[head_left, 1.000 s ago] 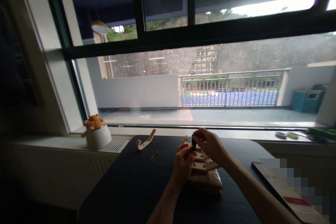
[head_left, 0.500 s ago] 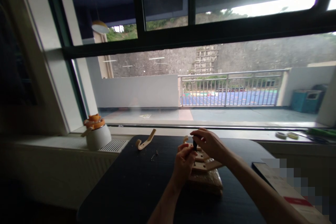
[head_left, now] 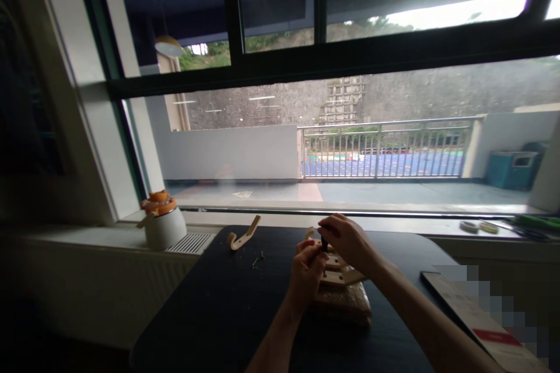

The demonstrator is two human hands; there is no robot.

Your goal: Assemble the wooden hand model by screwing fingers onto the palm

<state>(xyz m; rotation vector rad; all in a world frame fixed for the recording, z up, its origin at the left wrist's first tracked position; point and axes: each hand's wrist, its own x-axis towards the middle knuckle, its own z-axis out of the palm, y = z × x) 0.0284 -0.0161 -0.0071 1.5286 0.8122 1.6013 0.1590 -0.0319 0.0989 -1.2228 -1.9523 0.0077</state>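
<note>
My right hand (head_left: 345, 240) is closed from above on the upright black handle of a screwdriver (head_left: 324, 243); its tip is hidden. My left hand (head_left: 306, 273) is closed just below, fingertips pinched at the tool's lower end, and what they grip is hidden. Under both hands, light wooden hooks (head_left: 335, 277) with dark holes lie side by side on a block in shiny brown wrapping (head_left: 343, 303). To the left, a loose wooden hook (head_left: 243, 238) lies on the dark table (head_left: 210, 315), with two small screws (head_left: 258, 260) near it.
A white jug with an orange lid (head_left: 164, 227) stands on the sill at left. Rolls of tape (head_left: 479, 226) and a green item (head_left: 534, 222) lie on the sill at right. A cardboard box (head_left: 459, 303) is beside the table's right edge. The window is behind the table.
My right wrist and forearm have turned slightly, and the screwdriver handle sits a touch lower and further left. My left hand stays in place.
</note>
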